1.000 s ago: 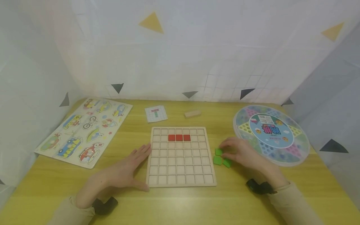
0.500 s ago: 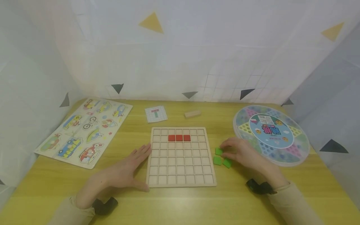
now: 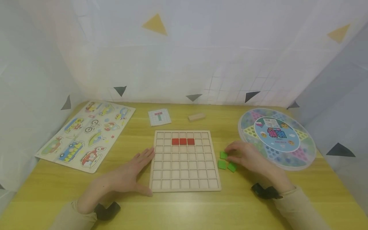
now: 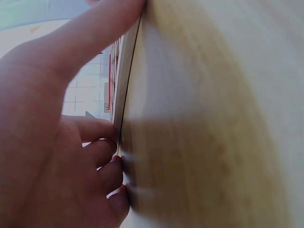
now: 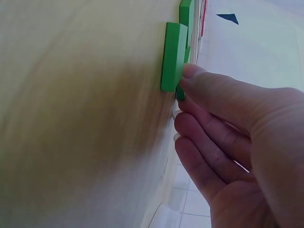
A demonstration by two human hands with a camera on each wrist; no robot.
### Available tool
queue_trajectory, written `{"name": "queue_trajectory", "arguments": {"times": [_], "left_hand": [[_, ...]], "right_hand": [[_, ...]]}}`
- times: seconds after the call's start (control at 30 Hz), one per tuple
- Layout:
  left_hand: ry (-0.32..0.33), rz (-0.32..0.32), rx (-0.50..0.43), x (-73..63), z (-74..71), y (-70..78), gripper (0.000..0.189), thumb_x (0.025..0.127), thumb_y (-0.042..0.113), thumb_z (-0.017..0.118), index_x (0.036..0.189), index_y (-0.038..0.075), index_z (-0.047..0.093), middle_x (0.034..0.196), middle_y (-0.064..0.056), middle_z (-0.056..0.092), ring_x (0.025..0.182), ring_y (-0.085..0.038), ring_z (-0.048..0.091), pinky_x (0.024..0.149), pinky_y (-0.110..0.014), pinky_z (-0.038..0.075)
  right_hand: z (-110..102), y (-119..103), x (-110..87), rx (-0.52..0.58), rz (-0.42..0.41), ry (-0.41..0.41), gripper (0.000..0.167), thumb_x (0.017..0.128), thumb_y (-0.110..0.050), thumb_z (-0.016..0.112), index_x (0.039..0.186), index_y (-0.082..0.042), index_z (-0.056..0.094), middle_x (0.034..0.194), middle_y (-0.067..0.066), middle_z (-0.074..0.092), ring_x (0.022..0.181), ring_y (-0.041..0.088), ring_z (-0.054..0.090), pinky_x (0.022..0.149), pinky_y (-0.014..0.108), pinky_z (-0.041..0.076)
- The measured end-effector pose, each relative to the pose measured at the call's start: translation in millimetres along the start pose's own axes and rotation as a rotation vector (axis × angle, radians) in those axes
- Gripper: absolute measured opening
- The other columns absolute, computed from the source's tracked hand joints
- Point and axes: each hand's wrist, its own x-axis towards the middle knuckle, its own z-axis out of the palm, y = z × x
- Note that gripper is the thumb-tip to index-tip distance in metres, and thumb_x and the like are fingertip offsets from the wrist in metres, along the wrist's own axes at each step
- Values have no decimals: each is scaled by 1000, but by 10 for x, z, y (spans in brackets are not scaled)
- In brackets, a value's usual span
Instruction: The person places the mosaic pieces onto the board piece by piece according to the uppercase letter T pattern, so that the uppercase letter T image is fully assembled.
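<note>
Left hand [image 3: 129, 175]: fingers straight, thumb spread, holding nothing, against the left edge of the board [image 3: 185, 174].
Right hand [image 3: 244, 155]: fingers and thumb curved at a green tile [image 3: 222, 155], right of the board; we cannot tell whether they grip it.
Other tiles [image 3: 221, 164]: two green, beside the board's right edge.
Red row [image 3: 183, 141]: three on the board.
Card [image 3: 159, 117]: beyond the board.

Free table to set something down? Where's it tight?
Bare yellow wood-grain table: front strip below the square wooden grid board; also between it and the wooden vehicle puzzle board, beyond the left hand.

Crowded: right of the grid, with green square tiles, right hand and round pastel game case.
</note>
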Motion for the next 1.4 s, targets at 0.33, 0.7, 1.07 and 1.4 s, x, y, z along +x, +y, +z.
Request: {"name": "queue_trajectory", "arguments": {"times": [0.33, 0.7, 1.07, 1.4], "left_hand": [[-1, -6, -3, -16, -20, 20, 125, 71, 71, 76, 162, 12, 12, 169, -5, -1, 153, -40, 4, 122, -60, 17], [-1, -2, 1, 2, 3, 6, 126, 70, 70, 76, 162, 12, 12, 169, -6, -1, 154, -37, 3, 123, -59, 15], [12, 21, 6, 16, 19, -34, 127, 70, 71, 76, 161, 10, 13, 169, -6, 1, 155, -35, 3, 123, -58, 14], [12, 28, 18, 20, 28, -40, 127, 70, 72, 75, 161, 10, 12, 169, -5, 0, 155, -33, 2, 124, -57, 13]], "right_hand": [[-72, -54, -6, 87, -3, 42, 23, 82, -12, 82, 104, -14, 74, 102, -4, 75, 95, 16, 69, 86, 39, 59], [-179, -213, 161, 47, 46, 34, 20, 84, -14, 80, 104, -17, 76, 103, -4, 75, 97, 19, 68, 87, 47, 58], [-97, -447, 506, 107, -18, 28, 22, 85, -16, 80, 106, -13, 76, 104, -1, 76, 98, 20, 68, 90, 46, 58], [-4, -737, 797, 147, -90, 24, 22, 84, -17, 81, 104, -11, 75, 103, -1, 75, 97, 18, 69, 88, 42, 59]]}}
